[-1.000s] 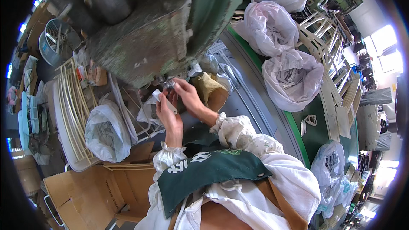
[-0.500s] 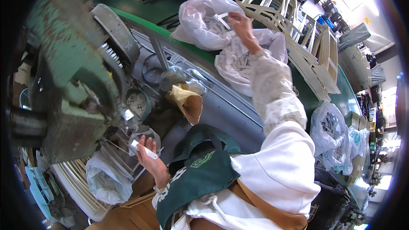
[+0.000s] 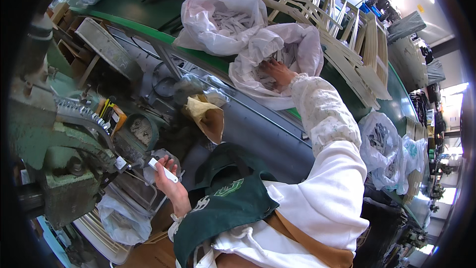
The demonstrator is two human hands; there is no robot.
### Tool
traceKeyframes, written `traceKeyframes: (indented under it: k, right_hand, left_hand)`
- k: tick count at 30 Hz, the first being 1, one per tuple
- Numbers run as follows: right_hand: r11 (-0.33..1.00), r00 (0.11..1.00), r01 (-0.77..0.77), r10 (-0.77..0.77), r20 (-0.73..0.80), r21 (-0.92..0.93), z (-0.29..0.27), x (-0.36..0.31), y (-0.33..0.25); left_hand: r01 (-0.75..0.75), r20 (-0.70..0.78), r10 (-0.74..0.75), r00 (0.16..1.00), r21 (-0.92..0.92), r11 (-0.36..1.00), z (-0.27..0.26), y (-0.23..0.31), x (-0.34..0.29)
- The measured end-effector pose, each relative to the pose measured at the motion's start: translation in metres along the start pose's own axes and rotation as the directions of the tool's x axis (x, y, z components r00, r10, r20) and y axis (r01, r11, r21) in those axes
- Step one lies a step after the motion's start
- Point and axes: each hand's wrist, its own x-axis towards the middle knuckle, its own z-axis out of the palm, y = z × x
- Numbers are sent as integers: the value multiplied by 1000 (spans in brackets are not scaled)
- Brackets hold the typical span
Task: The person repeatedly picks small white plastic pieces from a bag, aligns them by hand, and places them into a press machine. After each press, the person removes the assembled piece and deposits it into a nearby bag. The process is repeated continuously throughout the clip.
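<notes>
My left hand (image 3: 171, 184) is closed around a flat white plastic strip (image 3: 164, 170), which lies across its fingers beside the green machine. My right hand (image 3: 279, 73) reaches into the nearer white plastic bag (image 3: 248, 77) on the table. Its fingers are stretched out among the white strips (image 3: 292, 57) inside, with the fingertips partly hidden. Behind it stands the other open bag (image 3: 196, 17), which holds many similar white strips (image 3: 233, 21).
A heavy green machine (image 3: 64, 168) stands at the left, with a round container of small pale bits (image 3: 141, 131) by it. Cream-coloured frames (image 3: 347, 64) are stacked on the green table (image 3: 144, 10). A brown paper bag (image 3: 208, 119) hangs near the table's edge.
My right hand has moved from above the farther bag down into the nearer one, and the white piece by it no longer shows there. The view has shifted; my left hand still holds its strip.
</notes>
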Motion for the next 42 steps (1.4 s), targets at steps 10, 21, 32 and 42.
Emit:
traceKeyframes:
  k: [10, 21, 32, 42]
  right_hand:
    - [971, 971, 237, -235, -38, 38, 22, 9, 38]
    - [938, 745, 31, 208, -634, 345, 17, -12, 9]
    - [87, 340, 490, 897, -282, 867, 35, 6, 23]
    - [-590, 618, 536, 761, 195, 605, 38, 11, 34]
  left_hand:
    - [7, -8, -7, 1000, 14, 1000, 7, -5, -9]
    - [37, -51, -35, 998, 53, 998, 4, -11, -17]
    - [66, 118, -77, 990, 99, 993, 29, -19, -15]
    - [82, 140, -87, 986, 43, 996, 29, -20, -12]
